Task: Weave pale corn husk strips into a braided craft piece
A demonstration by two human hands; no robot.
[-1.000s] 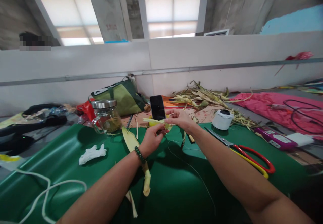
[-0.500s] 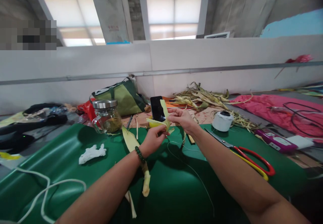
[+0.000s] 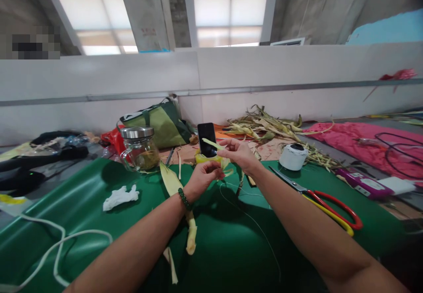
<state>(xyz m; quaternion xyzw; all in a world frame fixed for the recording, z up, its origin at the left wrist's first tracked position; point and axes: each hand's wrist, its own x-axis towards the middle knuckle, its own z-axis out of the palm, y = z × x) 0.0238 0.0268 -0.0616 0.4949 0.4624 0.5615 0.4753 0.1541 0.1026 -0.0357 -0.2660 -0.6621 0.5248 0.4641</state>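
My left hand [image 3: 202,177] and my right hand [image 3: 238,153] meet above the green mat [image 3: 231,244], both pinching a pale yellow-green corn husk strip [image 3: 211,143]. The left fingers are curled round its lower folded part. My right thumb and fingers pinch the upper end, which points up and left in front of a black phone [image 3: 206,139]. A thin thread [image 3: 251,222] trails from the hands down across the mat.
A long husk leaf [image 3: 190,235] lies under my left forearm. Nearby are a lidded glass jar [image 3: 139,148], a crumpled tissue [image 3: 120,197], a white thread spool [image 3: 292,156], red-and-yellow scissors [image 3: 325,204], a husk pile [image 3: 267,130], a green bag [image 3: 161,123] and white cord [image 3: 49,249].
My right hand turned the husk strip from lying flat, to upright, to slanting up-left. Both hands stayed almost in place and kept their grip.
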